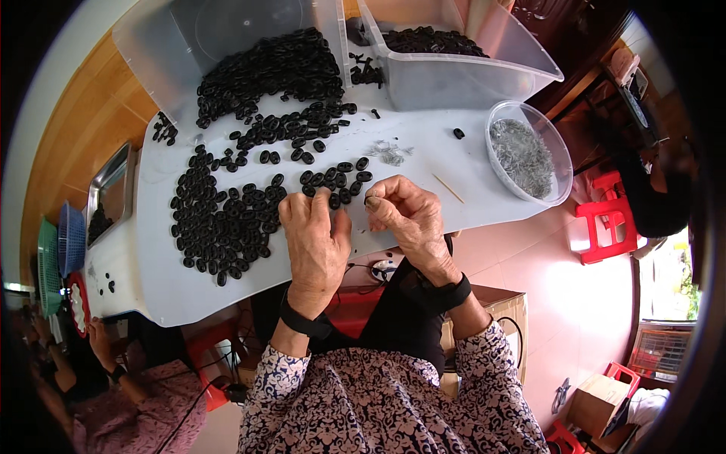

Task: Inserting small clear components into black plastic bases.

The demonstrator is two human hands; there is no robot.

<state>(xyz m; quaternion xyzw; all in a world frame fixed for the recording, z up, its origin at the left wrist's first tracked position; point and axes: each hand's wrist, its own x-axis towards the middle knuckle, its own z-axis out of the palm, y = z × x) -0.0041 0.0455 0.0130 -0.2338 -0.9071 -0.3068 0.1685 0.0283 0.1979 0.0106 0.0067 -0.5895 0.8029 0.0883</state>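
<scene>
Many blk oval pcs (218, 238), L-hand grip (314, 246) part-open beside some, R-hand grip (413, 224) pinched, contents unclear

Both arms reach forward. I see the left hand (314, 253) palm down, its thumb apart from the index finger. The right hand (414, 225) angles inward just beside it, thumb and index tips pinched close, other fingers curled.

Left hand (311, 250) at centre of the frame, just beside black oval pieces (227, 227), right hand (408, 223) with curled fingers, clear round tub (561, 175) in the upper right.
</scene>
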